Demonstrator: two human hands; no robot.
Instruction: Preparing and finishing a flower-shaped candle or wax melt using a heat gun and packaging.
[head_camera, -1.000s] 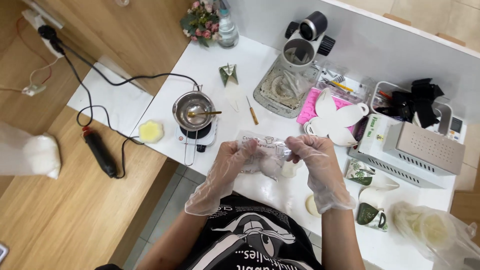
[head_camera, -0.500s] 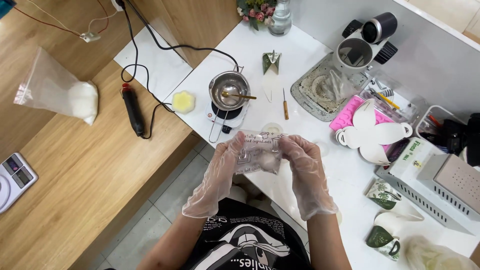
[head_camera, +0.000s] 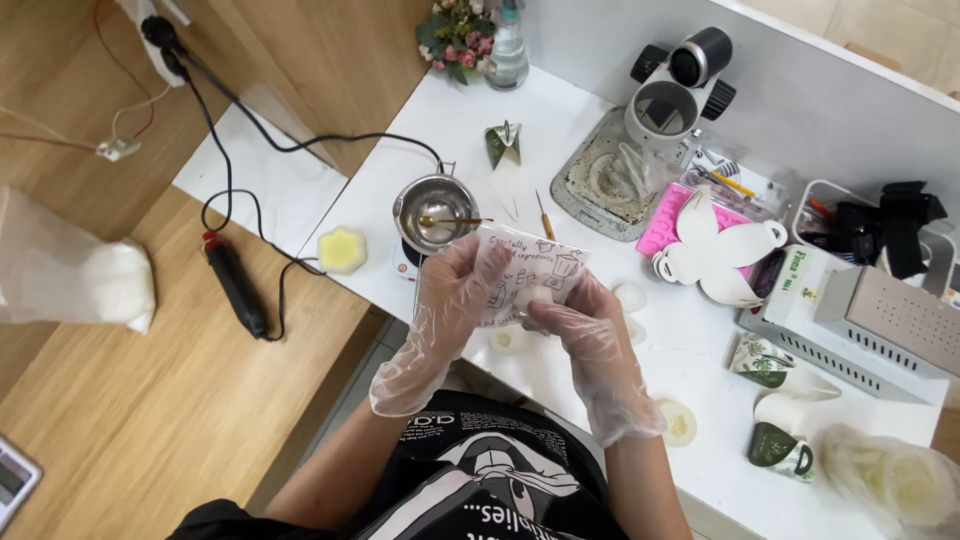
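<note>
Both my hands wear thin clear plastic gloves. My left hand (head_camera: 447, 300) and my right hand (head_camera: 580, 335) together grip a small clear printed plastic bag (head_camera: 530, 272) above the near edge of the white table (head_camera: 700, 350). The bag stands nearly upright between my fingers, with something pale inside its lower part. Just behind my left hand, a small steel melting pot (head_camera: 435, 212) with a spoon in it sits on a little white electric heater (head_camera: 405, 262).
A yellow flower-shaped wax piece (head_camera: 341, 249) lies left of the heater. A microscope-like device (head_camera: 672, 92), pink mould (head_camera: 670, 215), white paper cut-outs (head_camera: 718, 248), grey metal box (head_camera: 880, 320) and patterned cups (head_camera: 770, 405) crowd the right. Round pale discs (head_camera: 677, 422) lie near my right hand. A black corded tool (head_camera: 234, 283) rests on the wooden bench.
My hands have turned the bag from flat to more upright and raised it toward the pot. The view has shifted slightly.
</note>
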